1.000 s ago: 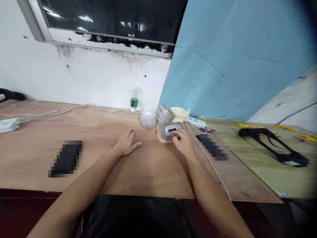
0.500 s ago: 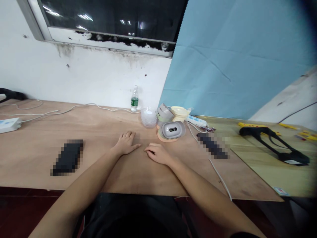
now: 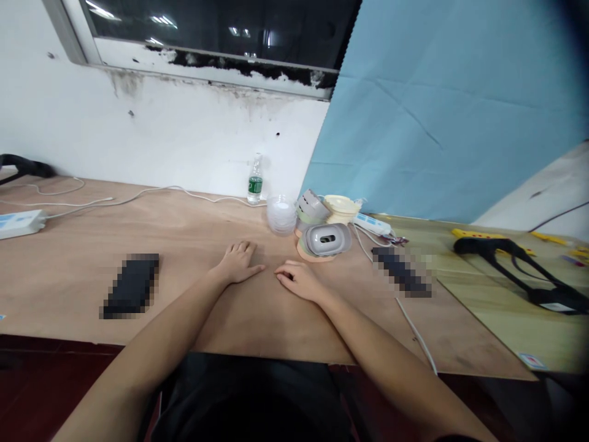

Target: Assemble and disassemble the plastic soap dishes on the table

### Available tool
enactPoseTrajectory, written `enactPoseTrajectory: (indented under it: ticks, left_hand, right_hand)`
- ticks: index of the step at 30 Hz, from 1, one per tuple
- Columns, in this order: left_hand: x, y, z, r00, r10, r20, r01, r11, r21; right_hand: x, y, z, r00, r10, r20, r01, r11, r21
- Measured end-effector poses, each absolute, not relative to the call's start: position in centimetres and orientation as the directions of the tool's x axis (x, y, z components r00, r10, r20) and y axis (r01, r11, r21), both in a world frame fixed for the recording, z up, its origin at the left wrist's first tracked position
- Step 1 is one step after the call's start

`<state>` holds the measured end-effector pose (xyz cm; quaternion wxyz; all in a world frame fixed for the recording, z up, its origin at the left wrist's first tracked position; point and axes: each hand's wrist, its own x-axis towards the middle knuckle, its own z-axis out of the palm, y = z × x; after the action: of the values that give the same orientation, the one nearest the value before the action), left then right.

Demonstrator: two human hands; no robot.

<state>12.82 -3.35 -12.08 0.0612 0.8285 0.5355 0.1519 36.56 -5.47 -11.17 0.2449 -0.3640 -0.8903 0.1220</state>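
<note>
My left hand point(image 3: 238, 263) lies palm down on the wooden tabletop point(image 3: 193, 228), its thumb stretched out toward the right. Close by, my right hand point(image 3: 300, 280) rests on the same surface with fingers loosely curled in and nothing seen in them. A small gap separates the two hands. Just beyond my right hand are stacked grey oval plastic pieces point(image 3: 338, 245) with a slot in the top one. Behind them sit a tilted grey piece point(image 3: 313, 205), a stack of clear plastic bowls point(image 3: 281, 216) and cream-coloured bowl-like pieces point(image 3: 343, 207).
A water bottle point(image 3: 254, 179) stands by the wall. Blurred dark objects lie at left point(image 3: 131, 285) and right point(image 3: 402, 273). White power strips point(image 3: 21, 224) and cables run along the table. A black strap-like frame point(image 3: 519, 276) occupies the right-hand table.
The camera view has shifted slightly, so the scene sits a little further right. Both hands keep their places and poses on the table.
</note>
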Motion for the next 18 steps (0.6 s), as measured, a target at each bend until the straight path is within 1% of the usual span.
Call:
enactPoseTrajectory:
  ticks: [7,12,18]
  left_hand:
    - [12.81,-3.49,-11.87,0.383,0.907,0.174,0.879,-0.416,0.233]
    - [12.8,-3.49,-11.8,0.383,0.908,0.172,0.882,-0.415,0.223]
    - [12.92,-3.69,-11.48,0.381,0.908,0.172,0.88,-0.414,0.232]
  right_hand:
    - [36.64,-5.54,-10.86,-0.62,0.715,0.325,0.601,0.698,-0.39]
    - [36.6,-5.56,-10.83,-0.615,0.714,0.334,0.591,0.698,-0.403]
    - [36.66,-5.53,-10.89,-0.616,0.717,0.327,0.594,0.695,-0.405]
